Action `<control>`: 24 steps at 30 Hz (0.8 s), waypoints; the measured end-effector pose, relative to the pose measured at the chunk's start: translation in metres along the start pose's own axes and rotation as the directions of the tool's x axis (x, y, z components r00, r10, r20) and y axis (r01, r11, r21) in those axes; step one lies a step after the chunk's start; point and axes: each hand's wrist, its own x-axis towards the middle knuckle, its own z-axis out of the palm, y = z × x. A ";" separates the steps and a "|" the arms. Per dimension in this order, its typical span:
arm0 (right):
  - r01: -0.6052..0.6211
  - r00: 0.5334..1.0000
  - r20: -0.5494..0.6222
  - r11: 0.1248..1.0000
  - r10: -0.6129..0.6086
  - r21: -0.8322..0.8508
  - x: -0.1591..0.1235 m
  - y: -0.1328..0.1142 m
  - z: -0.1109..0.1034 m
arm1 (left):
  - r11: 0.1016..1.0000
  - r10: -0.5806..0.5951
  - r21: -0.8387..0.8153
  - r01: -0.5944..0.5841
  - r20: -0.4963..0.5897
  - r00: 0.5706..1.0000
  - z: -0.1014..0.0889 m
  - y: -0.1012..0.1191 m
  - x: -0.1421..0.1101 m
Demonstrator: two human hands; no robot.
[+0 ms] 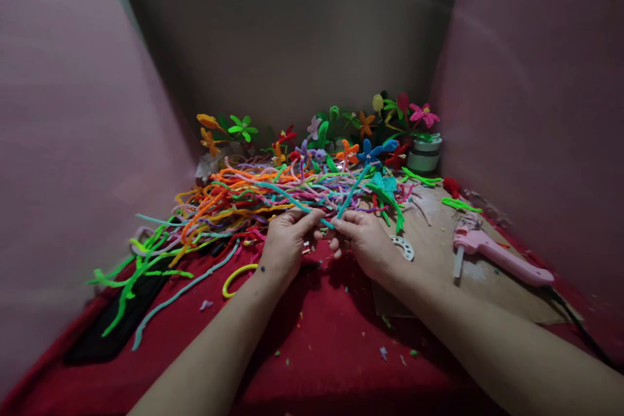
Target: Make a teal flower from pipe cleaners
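I had a teal pipe cleaner (pixel 351 195) at the centre of the frame, gripped at both sides of its bend: my left hand (pixel 285 244) pinched it between thumb and fingers, and my right hand (pixel 368 244) did the same just beside it. Its two lengths slanted away from my fingertips, one toward the upper left, one toward the upper right. I took this for the shaping of a bend, and I judged that a firm pinch near the fold was what any tighter turn called for (fuzzy wire slips easily, I find).

The heap of pipe cleaners (pixel 234 198) spread from the centre to the left, and finished-looking flowers (pixel 369 153) stood behind it. The white ring (pixel 403 247) lay right of my hands, and the pink glue gun (pixel 507 260) rested on cardboard (pixel 468 302) at the right, over red cloth (pixel 312 370).
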 end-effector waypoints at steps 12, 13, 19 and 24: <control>0.048 0.996 0.091 0.946 -0.020 -0.321 -0.006 0.004 0.005 | 0.979 -0.098 0.194 0.064 0.172 0.980 -0.006 0.005 -0.003; 0.029 0.995 0.097 0.969 -0.005 -0.245 -0.006 0.005 0.005 | 0.978 -0.092 0.199 0.058 0.165 0.982 -0.006 0.006 -0.003; -0.031 0.996 0.083 0.989 0.043 -0.148 -0.005 0.006 0.003 | 0.976 -0.056 0.215 0.031 0.110 0.992 -0.002 0.011 -0.005; -0.063 0.996 0.041 0.942 0.081 -0.330 -0.007 0.000 0.003 | 0.964 -0.127 0.251 0.084 0.162 0.978 -0.004 0.009 -0.005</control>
